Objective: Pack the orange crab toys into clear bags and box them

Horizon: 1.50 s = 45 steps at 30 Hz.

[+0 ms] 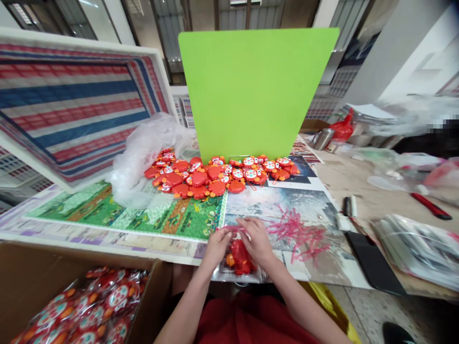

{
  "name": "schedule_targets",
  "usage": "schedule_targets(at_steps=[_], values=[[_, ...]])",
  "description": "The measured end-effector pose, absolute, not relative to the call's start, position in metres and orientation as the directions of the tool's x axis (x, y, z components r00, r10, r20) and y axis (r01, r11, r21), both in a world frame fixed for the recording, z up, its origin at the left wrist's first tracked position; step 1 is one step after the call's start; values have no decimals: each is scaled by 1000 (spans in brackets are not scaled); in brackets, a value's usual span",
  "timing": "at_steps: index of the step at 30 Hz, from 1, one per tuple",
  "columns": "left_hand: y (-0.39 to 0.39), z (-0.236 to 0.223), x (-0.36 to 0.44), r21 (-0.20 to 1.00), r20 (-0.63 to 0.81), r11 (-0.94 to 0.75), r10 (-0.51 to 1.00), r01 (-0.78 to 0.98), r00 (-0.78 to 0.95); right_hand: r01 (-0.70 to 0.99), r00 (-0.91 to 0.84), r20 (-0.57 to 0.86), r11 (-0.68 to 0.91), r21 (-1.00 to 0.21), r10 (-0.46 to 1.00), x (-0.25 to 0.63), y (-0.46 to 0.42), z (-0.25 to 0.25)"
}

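A clear plastic bag [224, 273] with a red and orange toy [241, 258] inside lies at the near edge of the table, between my hands. My left hand [218, 246] pinches the bag's upper edge at its left corner. Bent over the upper right of the same bag, my right hand [256, 239] has its fingers closed on the edge, and its fingertips are partly hidden. Pink showing at the bag's mouth may be a tie or strip. Loose pink ties [304, 231] are scattered to the right of my right hand.
Red crab-like toys [197, 179] are piled before a green board [258, 91]. A cardboard box [154, 282] at lower left holds bagged toys [89, 310]. A striped lined crate [82, 105] tilts at left beside crumpled plastic [139, 162]. A black phone [375, 263] lies right.
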<state>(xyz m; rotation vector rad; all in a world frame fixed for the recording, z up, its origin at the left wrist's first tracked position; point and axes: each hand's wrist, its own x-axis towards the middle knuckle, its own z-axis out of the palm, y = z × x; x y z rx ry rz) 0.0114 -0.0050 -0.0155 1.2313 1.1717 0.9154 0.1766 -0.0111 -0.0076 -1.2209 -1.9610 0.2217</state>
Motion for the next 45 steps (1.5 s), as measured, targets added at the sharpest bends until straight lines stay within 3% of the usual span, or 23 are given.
schedule_targets(at_steps=[5, 9, 13, 16, 19, 22, 26, 29, 31, 33, 36, 38, 41, 45], values=[[-6, 0, 13, 899, 30, -128, 972, 419, 233, 706, -380, 547, 616, -349, 746, 162, -7, 4], [-8, 6, 12, 817, 48, -202, 957, 540, 285, 714, -382, 528, 605, -353, 758, 156, -2, 6], [-9, 4, 11, 855, 49, -208, 944, 475, 326, 705, -264, 469, 500, -502, 843, 165, 13, -2], [-7, -4, 6, 929, -31, -86, 951, 360, 309, 778, -128, 391, 337, -531, 911, 198, 36, -12], [-4, -17, -6, 957, -189, 118, 947, 265, 261, 896, 80, 265, 47, -441, 961, 250, 61, -21], [1, -29, -16, 952, -241, 186, 945, 243, 220, 934, 245, 172, -185, -306, 954, 298, 75, -27], [4, -37, -18, 955, -266, 229, 942, 188, 203, 977, 177, 145, -156, -145, 973, 328, 76, -33], [3, -35, -14, 956, -287, 264, 935, 132, 207, 990, 113, 281, -84, -114, 953, 329, 71, -30], [-1, -31, -11, 959, -283, 272, 935, 78, 214, 978, 127, 390, -49, -204, 912, 321, 68, -24], [-4, -25, -9, 962, -270, 274, 938, 14, 215, 923, 144, 415, 29, -383, 899, 307, 62, -19], [-8, -16, -7, 952, -272, 295, 936, -81, 222, 669, 36, 233, 150, -728, 972, 274, 45, -15], [-8, -11, -6, 932, -295, 334, 924, -138, 244, 427, -142, 69, 124, -896, 987, 251, 31, -16], [-7, -5, -8, 912, -302, 355, 920, -204, 250, 169, -277, -23, 25, -985, 961, 226, 15, -18], [-7, 2, -15, 904, -317, 366, 920, -219, 230, 13, -213, -38, -36, -999, 976, 221, 9, -14]])
